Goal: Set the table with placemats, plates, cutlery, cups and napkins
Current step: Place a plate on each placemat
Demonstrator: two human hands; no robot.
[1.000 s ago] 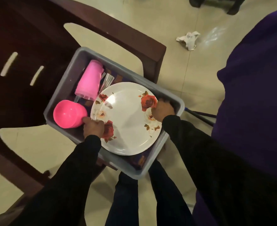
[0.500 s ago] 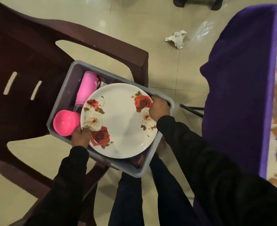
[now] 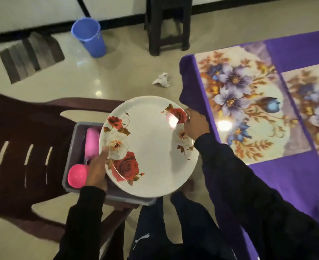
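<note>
A white plate [image 3: 151, 147] printed with red and white roses is held level between both hands, above the right part of a grey plastic tub [image 3: 74, 160] that sits on the seat of a dark brown plastic chair [image 3: 23, 147]. The plate's left rim is gripped by the left hand [image 3: 96, 168] — the thumb is laid over the top of the rim beside the white rose, and the other fingers are hidden beneath. The right rim is gripped by the right hand [image 3: 196, 124], whose fingers are curled over the edge near a red rose. Both arms are covered by black sleeves.

In the tub, left of the plate, 2 pink cups are seen: 1 lying on its side [image 3: 93, 143] at the far end and 1 with its mouth turned toward the camera [image 3: 78, 176] at the near end, just beside the left hand.

To the right, a tabletop under a purple cloth [image 3: 293, 44] is seen, with 2 floral placemats [image 3: 248, 106] laid on it side by side. On the tiled floor beyond — well apart from the chair — a crumpled white paper [image 3: 161, 80], a blue plastic bucket [image 3: 89, 37], a striped grey mat [image 3: 32, 57] and a dark stool [image 3: 167, 25] are visible.
</note>
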